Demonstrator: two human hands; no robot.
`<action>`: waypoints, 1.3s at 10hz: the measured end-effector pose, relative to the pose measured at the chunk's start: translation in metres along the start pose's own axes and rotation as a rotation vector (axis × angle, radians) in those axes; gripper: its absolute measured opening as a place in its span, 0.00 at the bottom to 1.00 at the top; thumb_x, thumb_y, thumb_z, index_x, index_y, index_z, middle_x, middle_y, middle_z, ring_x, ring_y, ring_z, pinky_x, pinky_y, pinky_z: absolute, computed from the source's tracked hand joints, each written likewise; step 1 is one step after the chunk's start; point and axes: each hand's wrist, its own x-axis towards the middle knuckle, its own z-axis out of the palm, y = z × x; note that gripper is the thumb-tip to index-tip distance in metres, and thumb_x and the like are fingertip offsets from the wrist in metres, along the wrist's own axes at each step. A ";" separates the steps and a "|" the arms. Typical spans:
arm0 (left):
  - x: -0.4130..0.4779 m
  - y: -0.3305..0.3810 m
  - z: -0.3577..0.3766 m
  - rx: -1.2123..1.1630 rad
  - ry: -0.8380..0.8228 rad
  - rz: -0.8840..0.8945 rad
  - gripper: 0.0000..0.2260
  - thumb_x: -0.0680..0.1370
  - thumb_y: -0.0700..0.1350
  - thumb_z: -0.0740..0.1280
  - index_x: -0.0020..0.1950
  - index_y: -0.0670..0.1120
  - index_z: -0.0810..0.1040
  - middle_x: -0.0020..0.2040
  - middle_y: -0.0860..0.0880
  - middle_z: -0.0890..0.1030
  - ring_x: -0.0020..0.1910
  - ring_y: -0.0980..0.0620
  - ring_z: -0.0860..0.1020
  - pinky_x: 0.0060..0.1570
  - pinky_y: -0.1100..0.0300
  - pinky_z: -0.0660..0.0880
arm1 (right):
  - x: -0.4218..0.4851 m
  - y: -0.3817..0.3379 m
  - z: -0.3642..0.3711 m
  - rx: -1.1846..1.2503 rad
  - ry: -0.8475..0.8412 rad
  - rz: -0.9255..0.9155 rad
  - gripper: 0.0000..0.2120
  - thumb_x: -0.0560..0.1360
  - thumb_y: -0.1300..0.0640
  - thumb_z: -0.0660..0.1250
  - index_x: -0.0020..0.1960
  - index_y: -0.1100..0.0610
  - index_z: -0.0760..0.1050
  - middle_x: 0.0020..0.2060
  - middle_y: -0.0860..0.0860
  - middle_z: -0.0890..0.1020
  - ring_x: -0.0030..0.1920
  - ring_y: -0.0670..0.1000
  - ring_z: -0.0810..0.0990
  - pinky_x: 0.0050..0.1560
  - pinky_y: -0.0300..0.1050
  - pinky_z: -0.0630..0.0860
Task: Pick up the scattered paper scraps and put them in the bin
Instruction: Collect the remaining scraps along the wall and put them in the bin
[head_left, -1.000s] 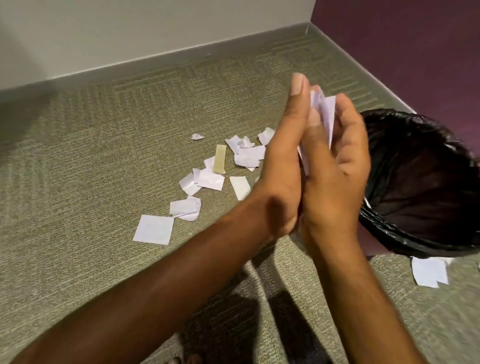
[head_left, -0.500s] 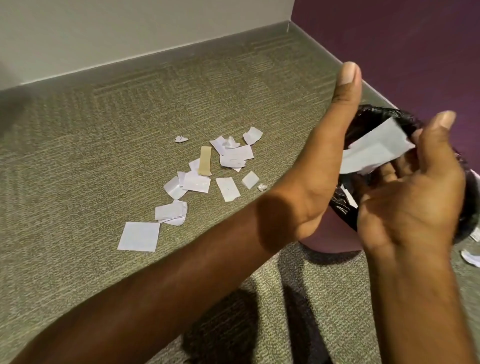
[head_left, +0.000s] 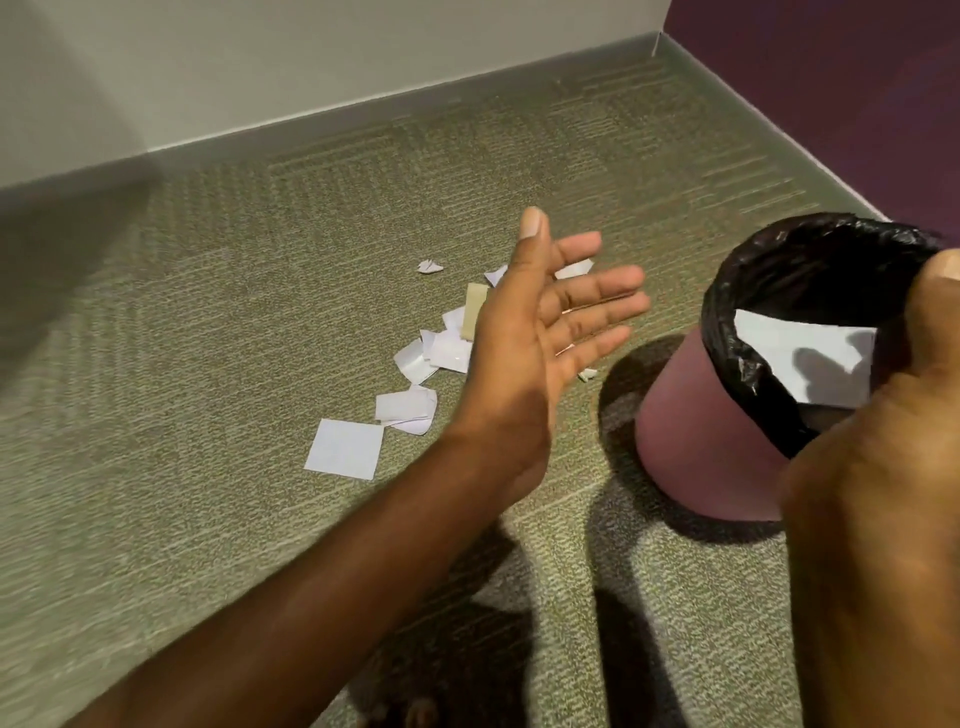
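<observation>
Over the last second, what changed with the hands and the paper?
The two grips, pressed together around scraps, parted. The left grip swung away, open and empty; the right grip moved to the bin, where a white scrap now shows in the mouth. Floor scraps lay unmoved.

Left forearm (head_left: 311, 597) and right forearm (head_left: 872, 649) are bare, thumbnails (head_left: 531, 224) short and plain, toes (head_left: 421, 714) bare.

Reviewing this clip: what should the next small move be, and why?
Probably lower the left hand to the scraps and gather a few. It is open and empty above them, several lie on the carpet, and a white sheet is already in the mouth of the bin by the right hand, whose grip is hidden.
</observation>
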 end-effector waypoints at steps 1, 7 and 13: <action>0.002 -0.005 -0.034 0.034 0.077 -0.017 0.27 0.87 0.63 0.56 0.71 0.42 0.77 0.60 0.37 0.86 0.61 0.39 0.86 0.69 0.39 0.78 | 0.070 -0.028 0.022 -0.048 0.250 -0.016 0.23 0.82 0.45 0.72 0.71 0.58 0.77 0.69 0.61 0.81 0.68 0.59 0.81 0.68 0.57 0.75; 0.019 -0.115 -0.278 1.515 0.457 -0.202 0.48 0.63 0.74 0.72 0.75 0.46 0.74 0.71 0.42 0.76 0.70 0.38 0.73 0.65 0.40 0.76 | -0.051 0.064 0.238 -0.063 -0.096 0.592 0.08 0.80 0.62 0.72 0.51 0.49 0.85 0.49 0.50 0.87 0.47 0.48 0.84 0.49 0.47 0.81; 0.021 -0.123 -0.301 1.854 0.361 -0.046 0.33 0.77 0.61 0.68 0.77 0.46 0.70 0.69 0.41 0.78 0.64 0.39 0.75 0.53 0.46 0.80 | -0.075 0.156 0.340 -0.942 -0.897 -0.049 0.25 0.75 0.47 0.78 0.69 0.53 0.78 0.63 0.52 0.82 0.63 0.56 0.78 0.59 0.53 0.79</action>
